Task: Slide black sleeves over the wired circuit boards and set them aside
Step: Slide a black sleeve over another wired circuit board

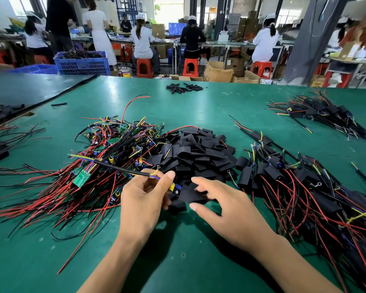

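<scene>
Left hand (143, 198) is pinching a black-sheathed lead (118, 169) between thumb and forefinger, the other fingers curling under. The lead is running up and left over the pile, and a blue and yellow component (174, 188) at its near end is showing just past my fingertips. I cannot tell whether a board is sitting inside that grip. Right hand (226, 210) is closing narrow on a flat black sleeve (190, 195), forefinger above and thumb below, with the sleeve's left end touching the blue component. Just beyond both hands a heap of loose sleeves (199, 149) is lying on the green bench (178, 261). To its left, touching it, a tangle of bare circuit boards (114, 144) is trailing red and black wires toward me. To the right, sleeved boards (294, 187) are piling up, and a second sleeved pile (321, 115) is lying well apart at the far right. A small cluster of black tubes (184, 88) is sitting near the far edge. Beyond the bench, people are sitting on red stools (145, 67) beside a blue crate (82, 63).
</scene>
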Demonstrator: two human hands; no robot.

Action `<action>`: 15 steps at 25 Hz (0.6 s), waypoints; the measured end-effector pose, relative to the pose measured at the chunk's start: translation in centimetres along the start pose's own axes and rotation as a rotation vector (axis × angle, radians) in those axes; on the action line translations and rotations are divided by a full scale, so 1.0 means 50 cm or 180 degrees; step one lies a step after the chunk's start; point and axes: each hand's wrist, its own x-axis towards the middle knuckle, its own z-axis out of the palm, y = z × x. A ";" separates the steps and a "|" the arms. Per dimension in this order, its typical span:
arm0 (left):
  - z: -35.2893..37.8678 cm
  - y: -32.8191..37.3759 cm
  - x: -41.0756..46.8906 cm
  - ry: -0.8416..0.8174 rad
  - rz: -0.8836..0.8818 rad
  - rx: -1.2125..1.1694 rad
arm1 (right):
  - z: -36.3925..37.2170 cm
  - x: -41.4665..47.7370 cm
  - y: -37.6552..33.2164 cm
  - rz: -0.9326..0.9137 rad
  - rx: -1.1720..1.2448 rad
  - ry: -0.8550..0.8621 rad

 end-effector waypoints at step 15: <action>0.005 -0.011 -0.008 -0.0400 -0.0101 0.0321 | 0.010 -0.001 -0.010 0.0267 0.0427 0.0165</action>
